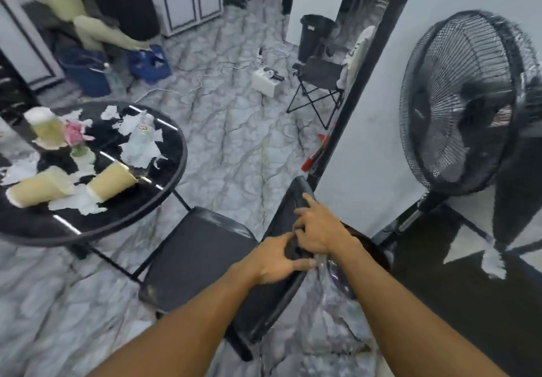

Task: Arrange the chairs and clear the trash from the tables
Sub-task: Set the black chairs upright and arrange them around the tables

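Black chair (199,253) sits low-centre of view. Its seat faces the round table (176,171) but is angled off & not tucked under, w/ the front corner near a table leg. Both hands are on top of the backrest. The right hand (319,230) has fingers curled over the upper edge in a firm wrap. The left hand (275,262) is just below, touching it, thumb & fingers clamped on the backrest edge, tho blur hides how far they wrap. The two-hand hold up top is prob bc that's the best lever for swinging or dragging the chair w/o lifting. My read: the step in hand is squaring this chair to the table.

The table isn't cleared yet. Torn paper (140,147) is scattered over the dark top, and tipped cups (113,181) lie on their sides near the front rim. An upright cup (45,125) stands far left w/ a pink flower (74,133) just beside it. The trash is loose & light, so knocking the table w/ the chair could shed bits onto the floor.

Further out, a standing fan (469,103) is on the right, near the chair's back, so there's little room to pull that way. A folding chair (319,83) stands well apart by the dark door frame, w/ a black bin (315,36) behind it, likely where the trash goes. A white box (267,81) & cables lie on the marble floor between.
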